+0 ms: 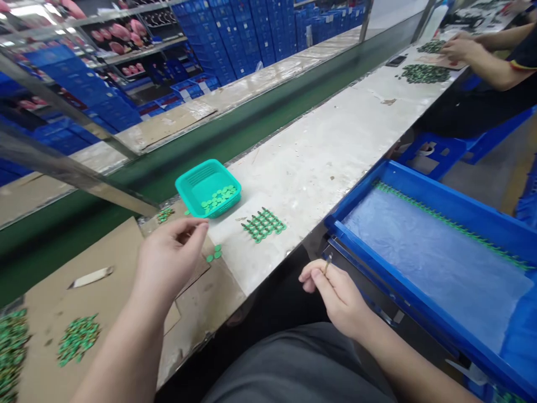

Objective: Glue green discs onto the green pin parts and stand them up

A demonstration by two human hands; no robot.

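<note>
My left hand (178, 249) is closed, thumb and fingers pressed together, just in front of a teal basket (191, 193) with green discs inside; what it pinches, if anything, is hidden. Over the bench's front edge, my right hand (331, 285) pinches a small thin brownish piece (328, 263) that points up. A block of small green pieces in rows (263, 225) stands on the white bench, right of the basket. A few loose green discs (213, 253) lie right of my left hand.
Piles of small green parts (79, 338) and a whitish stick (91, 277) lie on cardboard at left. A blue tray (436, 263) with a row of green parts stands at right. Farther along the bench, a person's hands (461, 47) are by more green parts (423, 73).
</note>
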